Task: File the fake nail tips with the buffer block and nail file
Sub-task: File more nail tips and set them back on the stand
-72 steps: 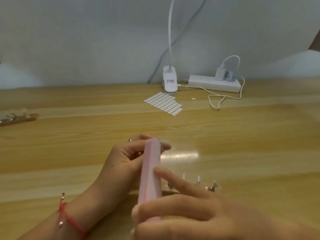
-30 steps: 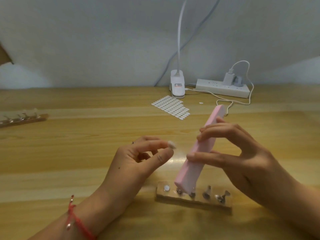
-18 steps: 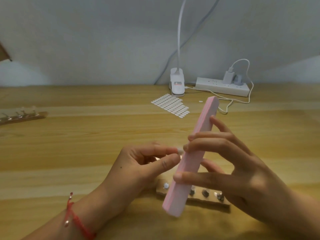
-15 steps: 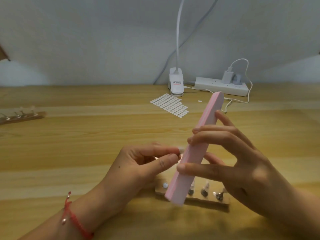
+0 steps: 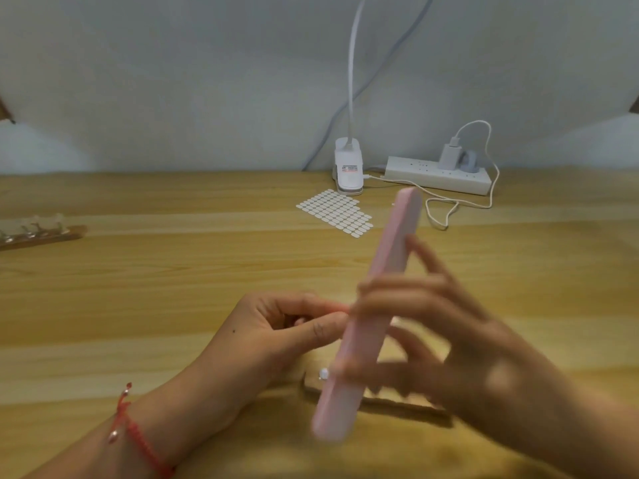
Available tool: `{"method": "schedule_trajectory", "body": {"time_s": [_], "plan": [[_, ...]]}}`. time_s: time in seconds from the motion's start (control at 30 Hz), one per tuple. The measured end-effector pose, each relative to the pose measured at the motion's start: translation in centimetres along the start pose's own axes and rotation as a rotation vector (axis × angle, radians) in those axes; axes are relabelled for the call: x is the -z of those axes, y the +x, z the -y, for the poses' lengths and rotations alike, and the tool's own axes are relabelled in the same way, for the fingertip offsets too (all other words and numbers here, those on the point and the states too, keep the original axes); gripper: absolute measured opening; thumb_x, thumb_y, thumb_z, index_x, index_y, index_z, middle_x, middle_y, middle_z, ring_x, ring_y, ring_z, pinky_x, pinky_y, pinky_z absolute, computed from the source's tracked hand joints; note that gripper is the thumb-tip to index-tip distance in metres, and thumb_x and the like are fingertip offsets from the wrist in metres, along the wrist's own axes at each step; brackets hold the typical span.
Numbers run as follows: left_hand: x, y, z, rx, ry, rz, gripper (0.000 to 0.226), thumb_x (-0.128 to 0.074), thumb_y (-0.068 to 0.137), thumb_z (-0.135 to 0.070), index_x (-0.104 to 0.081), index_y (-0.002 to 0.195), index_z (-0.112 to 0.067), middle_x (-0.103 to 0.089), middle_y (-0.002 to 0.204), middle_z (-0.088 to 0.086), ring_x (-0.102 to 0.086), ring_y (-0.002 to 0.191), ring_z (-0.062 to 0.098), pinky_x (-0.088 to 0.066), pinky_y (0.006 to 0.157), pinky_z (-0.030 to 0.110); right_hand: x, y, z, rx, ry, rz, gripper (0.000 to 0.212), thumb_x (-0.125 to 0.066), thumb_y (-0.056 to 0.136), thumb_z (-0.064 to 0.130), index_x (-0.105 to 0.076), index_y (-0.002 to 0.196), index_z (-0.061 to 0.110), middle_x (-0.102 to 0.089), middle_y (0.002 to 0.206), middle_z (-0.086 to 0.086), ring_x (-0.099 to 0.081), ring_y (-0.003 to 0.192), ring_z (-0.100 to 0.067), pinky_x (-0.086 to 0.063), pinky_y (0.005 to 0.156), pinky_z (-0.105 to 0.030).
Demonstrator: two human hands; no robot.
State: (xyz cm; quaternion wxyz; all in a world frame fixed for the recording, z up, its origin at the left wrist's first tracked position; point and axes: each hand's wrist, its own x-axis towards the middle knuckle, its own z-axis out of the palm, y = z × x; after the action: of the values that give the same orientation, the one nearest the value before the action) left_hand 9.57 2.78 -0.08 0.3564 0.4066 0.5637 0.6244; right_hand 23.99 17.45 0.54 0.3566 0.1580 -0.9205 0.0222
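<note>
Filing at the centre of the frame, we are holding the pink buffer block [image 5: 375, 302] in the right hand [image 5: 456, 350], its grip curled round the block's middle. The left hand [image 5: 273, 328] is pinching a nail tip against the block's left edge, and the tip itself is hidden there. We are judging that short, light strokes and a steady pinch are working best here, just above the wooden holder [image 5: 408, 406] on the table [image 5: 166, 292].

Head-worn camera looks forward and down, close over the wooden table [image 5: 138, 305].
</note>
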Motion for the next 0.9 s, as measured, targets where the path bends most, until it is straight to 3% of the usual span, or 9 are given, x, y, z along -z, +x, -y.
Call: {"method": "schedule_trajectory", "body": {"time_s": [0.13,0.23,0.33,0.4,0.47,0.57,0.73,0.83,0.9], "plan": [[0.3,0.0,0.0,0.017,0.014,-0.01,0.014,-0.082,0.06,-0.031,-0.079,0.07,-0.022,-0.063,0.067,-0.008,-0.055,0.066,0.003,-0.042,0.061,0.008,2.0,-0.5,-2.7,-0.204,-0.111,-0.051,0.039,-0.054,0.094,0.011,-0.064,0.123,0.036,-0.049,0.125,-0.004,-0.046,0.124,-0.018,-0.035,0.114,-0.052],[0.2,0.1,0.2,0.006,0.033,-0.021,0.026,-0.078,0.056,-0.04,-0.079,0.072,-0.019,-0.061,0.068,-0.004,-0.051,0.067,0.01,-0.039,0.062,0.01,1.5,-0.4,-1.6,-0.171,-0.039,-0.021,0.038,-0.06,0.092,0.009,-0.069,0.12,0.034,-0.052,0.123,-0.002,-0.05,0.123,-0.018,-0.033,0.115,-0.054],[0.1,0.2,0.2,0.014,-0.043,-0.038,0.023,-0.089,0.055,-0.028,-0.079,0.07,-0.015,-0.064,0.064,-0.004,-0.055,0.061,0.004,-0.042,0.057,0.009,-0.4,-0.4,1.1,-0.062,0.166,0.058,0.02,-0.066,0.093,0.01,-0.072,0.112,0.007,-0.061,0.121,0.001,-0.052,0.124,-0.01,-0.027,0.12,-0.045],[0.0,0.1,0.4,0.041,-0.11,-0.074,0.046,-0.091,0.046,-0.048,-0.077,0.068,-0.011,-0.062,0.058,-0.001,-0.053,0.05,0.001,-0.04,0.047,0.01,-1.1,-0.5,2.1,0.013,0.193,0.11,0.026,-0.049,0.095,0.0,-0.066,0.115,-0.002,-0.062,0.127,-0.001,-0.049,0.129,-0.009,-0.024,0.121,-0.042],[0.0,0.2,0.6,0.042,-0.121,-0.098,0.063,-0.09,0.033,-0.059,-0.076,0.067,-0.007,-0.058,0.058,0.003,-0.05,0.05,0.004,-0.039,0.046,0.01,-0.9,-0.4,2.0,0.047,0.187,0.098,0.03,-0.044,0.099,0.002,-0.061,0.123,0.004,-0.06,0.129,0.0,-0.048,0.131,-0.009,-0.026,0.121,-0.044],[0.2,0.5,0.7,-0.002,-0.046,-0.067,0.06,-0.088,0.036,-0.061,-0.076,0.066,-0.01,-0.057,0.067,0.006,-0.051,0.065,0.013,-0.04,0.058,0.011,0.0,-0.3,-0.1,-0.027,0.039,0.013,0.028,-0.056,0.1,0.013,-0.07,0.121,0.026,-0.061,0.121,-0.003,-0.055,0.124,-0.014,-0.034,0.115,-0.052],[0.3,0.6,0.7,-0.003,0.001,-0.065,0.06,-0.086,0.035,-0.065,-0.075,0.062,-0.012,-0.057,0.064,-0.002,-0.05,0.062,0.004,-0.038,0.057,0.007,1.7,-0.1,-2.2,-0.206,-0.078,-0.029,0.037,-0.061,0.091,-0.001,-0.068,0.114,0.027,-0.066,0.112,-0.014,-0.055,0.118,-0.021,-0.039,0.109,-0.059],[0.2,0.6,0.7,0.012,-0.033,-0.084,0.065,-0.086,0.033,-0.065,-0.077,0.068,-0.012,-0.064,0.066,-0.002,-0.057,0.064,0.002,-0.043,0.059,0.007,0.3,-0.3,0.4,-0.103,0.115,0.092,0.024,-0.068,0.093,0.009,-0.073,0.113,0.019,-0.066,0.117,-0.003,-0.056,0.121,-0.012,-0.031,0.117,-0.046],[0.0,0.5,0.7,0.053,-0.116,-0.102,0.064,-0.089,0.027,-0.063,-0.078,0.067,-0.014,-0.066,0.062,-0.002,-0.058,0.054,0.002,-0.043,0.05,0.009,-0.7,-0.9,1.5,0.042,0.263,0.237,0.03,-0.052,0.102,0.013,-0.054,0.132,0.012,-0.061,0.133,0.003,-0.046,0.133,-0.004,-0.018,0.122,-0.026]]}}
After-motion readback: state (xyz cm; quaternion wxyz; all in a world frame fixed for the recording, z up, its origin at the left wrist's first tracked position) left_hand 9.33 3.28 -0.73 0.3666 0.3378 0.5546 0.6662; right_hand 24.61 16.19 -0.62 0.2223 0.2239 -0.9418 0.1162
